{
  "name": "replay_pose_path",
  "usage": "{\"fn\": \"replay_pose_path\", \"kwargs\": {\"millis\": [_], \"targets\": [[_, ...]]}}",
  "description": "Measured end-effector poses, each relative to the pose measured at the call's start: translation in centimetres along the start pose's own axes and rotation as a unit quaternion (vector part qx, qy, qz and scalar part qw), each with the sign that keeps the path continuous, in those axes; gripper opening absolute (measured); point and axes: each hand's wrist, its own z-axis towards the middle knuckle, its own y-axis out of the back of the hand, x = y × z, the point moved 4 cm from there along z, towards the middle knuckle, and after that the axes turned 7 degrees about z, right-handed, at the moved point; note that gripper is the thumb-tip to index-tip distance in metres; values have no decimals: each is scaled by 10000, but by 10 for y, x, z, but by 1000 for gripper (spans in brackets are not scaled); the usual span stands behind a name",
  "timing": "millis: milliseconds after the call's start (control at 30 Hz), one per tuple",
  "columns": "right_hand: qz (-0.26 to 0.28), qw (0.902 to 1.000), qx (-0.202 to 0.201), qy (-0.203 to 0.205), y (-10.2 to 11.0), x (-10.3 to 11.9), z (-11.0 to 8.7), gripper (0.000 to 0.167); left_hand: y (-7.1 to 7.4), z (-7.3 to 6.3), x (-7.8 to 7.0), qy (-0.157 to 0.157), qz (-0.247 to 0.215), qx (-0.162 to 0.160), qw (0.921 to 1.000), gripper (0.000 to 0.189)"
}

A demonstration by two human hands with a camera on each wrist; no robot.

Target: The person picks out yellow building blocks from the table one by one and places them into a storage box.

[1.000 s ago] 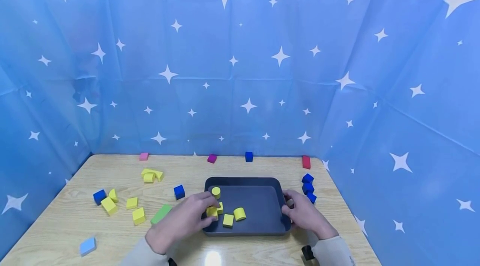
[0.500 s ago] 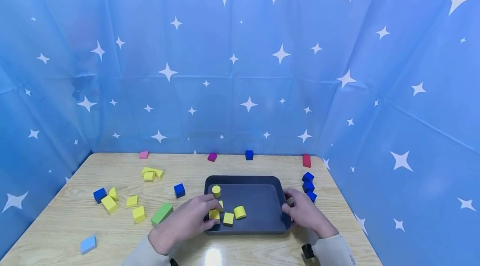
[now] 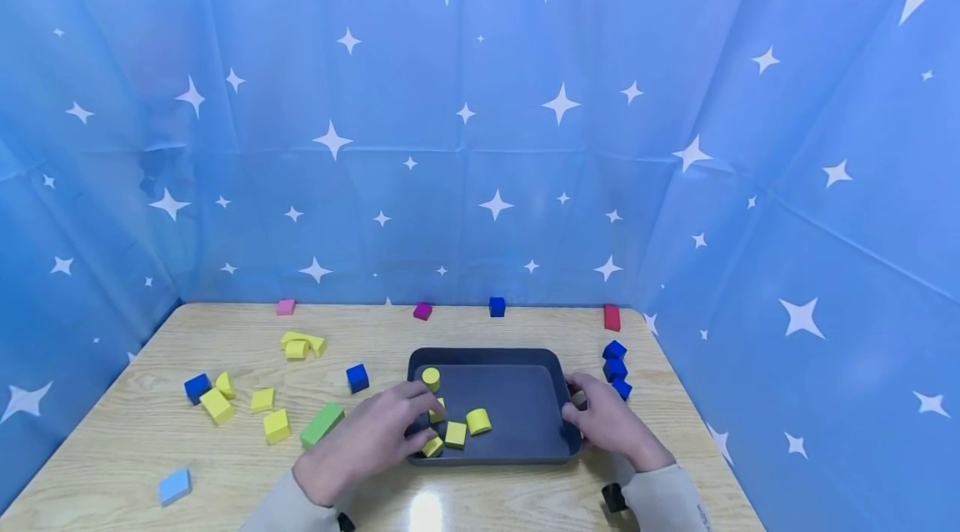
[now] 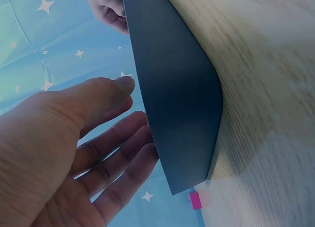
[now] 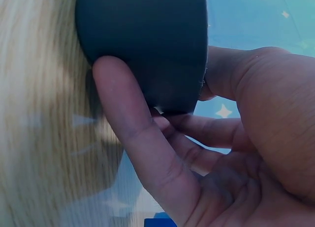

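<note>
A dark grey rectangular tray point(image 3: 517, 453) stands on the table with several yellow blocks at its left end. My left hand point(image 3: 367, 440) reaches over the tray's left rim, thumb and fingers spread apart. Its thumb is right at one yellow block point(image 3: 432, 446), and its fingertips are close to a second yellow block point(image 3: 438, 410). A yellow cylinder point(image 3: 431, 379), a yellow cube point(image 3: 455, 434) and a rounded yellow block point(image 3: 478, 421) also lie inside. My right hand point(image 3: 611, 424) grips the tray's right wall, thumb over the rim and fingers outside. In the left wrist view, the wall hides what lies inside.
Left of the tray lie a green block point(image 3: 322, 425), a blue cube point(image 3: 357, 378), a light blue block point(image 3: 175, 487) and several yellow blocks point(image 3: 277, 427). Several blue cubes point(image 3: 615, 370) sit to the right. A red block point(image 3: 612, 318) and others line the back edge before the starry curtain.
The yellow block between my left thumb and fingers has shifted down towards the tray's near left corner, and the fingers have spread. My right hand keeps its grip on the tray.
</note>
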Motion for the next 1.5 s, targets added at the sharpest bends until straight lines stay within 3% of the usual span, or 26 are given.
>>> {"fn": "replay_pose_path", "kwargs": {"millis": [433,667,833,1133,1500], "targets": [[-29,10000,-1,57,0,-1,1,53,5,-1,7,-27,234,-395,9989,20],[-41,10000,28,5,1,-2,0,54,6,-1,14,191,155,-410,9989,21],[-16,10000,-38,-51,1,-1,0,54,8,-3,22,305,279,-623,9972,19],[8,10000,4,-53,0,-1,0,55,15,-5,39,915,241,-840,9920,19],[72,9999,-18,-130,0,-3,1,55,25,-8,61,1394,455,-1124,9828,22]]}}
